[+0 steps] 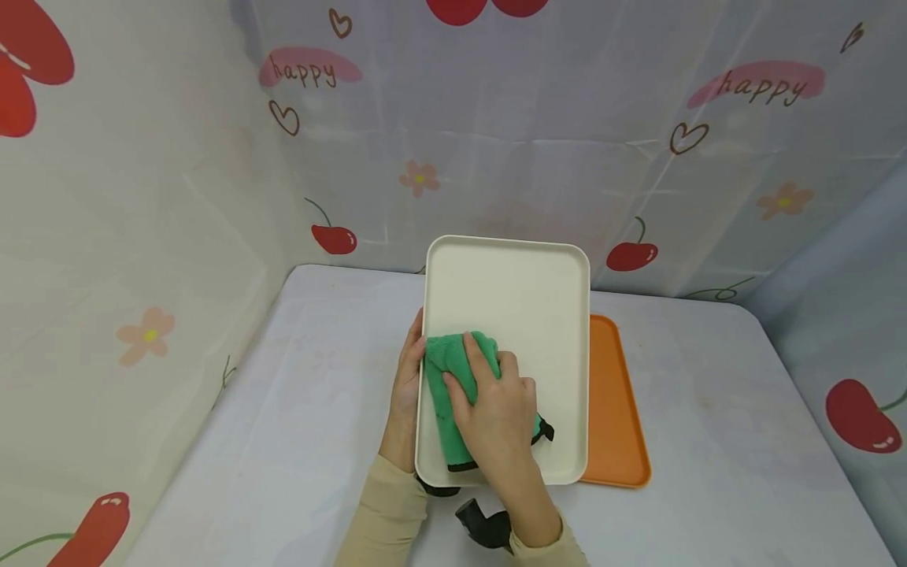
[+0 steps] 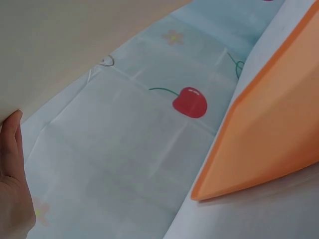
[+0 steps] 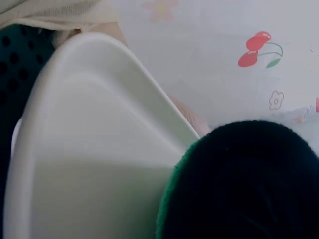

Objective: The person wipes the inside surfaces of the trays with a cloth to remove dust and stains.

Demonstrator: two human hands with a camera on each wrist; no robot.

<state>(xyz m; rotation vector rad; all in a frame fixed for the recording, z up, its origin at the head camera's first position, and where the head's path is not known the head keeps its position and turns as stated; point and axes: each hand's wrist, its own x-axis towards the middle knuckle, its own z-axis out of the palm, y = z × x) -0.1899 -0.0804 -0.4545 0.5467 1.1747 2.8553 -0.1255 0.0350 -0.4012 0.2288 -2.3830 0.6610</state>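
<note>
A cream-white rectangular tray [image 1: 524, 299] with a raised rim and rounded corners is held up over the table, tilted so its inner face shows. My left hand [image 1: 406, 386] grips its left edge, with the fingers reaching behind; the left wrist view shows fingers [image 2: 12, 149] against the tray's underside [image 2: 75, 40]. With my right hand [image 1: 499, 417] I hold a folded green cloth [image 1: 441, 409] with dark edging, pressing it on the left-centre of the tray's inner face. In the right wrist view, a dark bulk with a green cloth edge [image 3: 172, 199] covers the tray's corner.
Behind the white tray, an orange tray [image 1: 616, 417] lies on the white tabletop [image 1: 723, 441], partly covered in the head view. Cherry-print curtains [image 1: 510, 173] stand along the table's back and sides. A black wrist fitting [image 1: 485, 526] shows by the right sleeve.
</note>
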